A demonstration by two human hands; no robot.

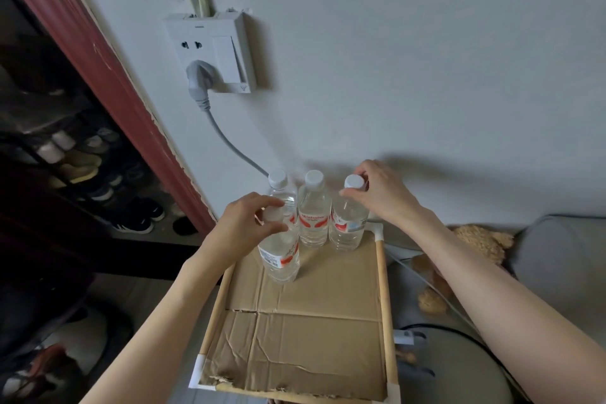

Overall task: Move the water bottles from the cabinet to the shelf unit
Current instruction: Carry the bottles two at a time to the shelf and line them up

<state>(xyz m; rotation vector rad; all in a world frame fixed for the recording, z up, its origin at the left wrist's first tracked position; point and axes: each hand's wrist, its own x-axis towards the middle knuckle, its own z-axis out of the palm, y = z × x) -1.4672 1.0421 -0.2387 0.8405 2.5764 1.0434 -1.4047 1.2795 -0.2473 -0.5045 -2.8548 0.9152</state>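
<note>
Several clear water bottles with white caps and red labels stand on the cardboard top of the shelf unit (380, 289). Three stand in a row by the wall: the left bottle (284, 189), the middle bottle (313, 213) and the right bottle (348, 223). A fourth bottle (280, 256) stands in front of the left one. My left hand (244, 223) grips the fourth bottle at its cap. My right hand (380, 192) pinches the cap of the right bottle. All bottles are upright.
A wall socket (213, 52) with a grey plug and cable (226, 138) hangs above the bottles. A dark shoe rack (82, 174) stands behind a red door frame at left. Stuffed toys (482, 239) and a grey cushion (564, 259) lie to the right.
</note>
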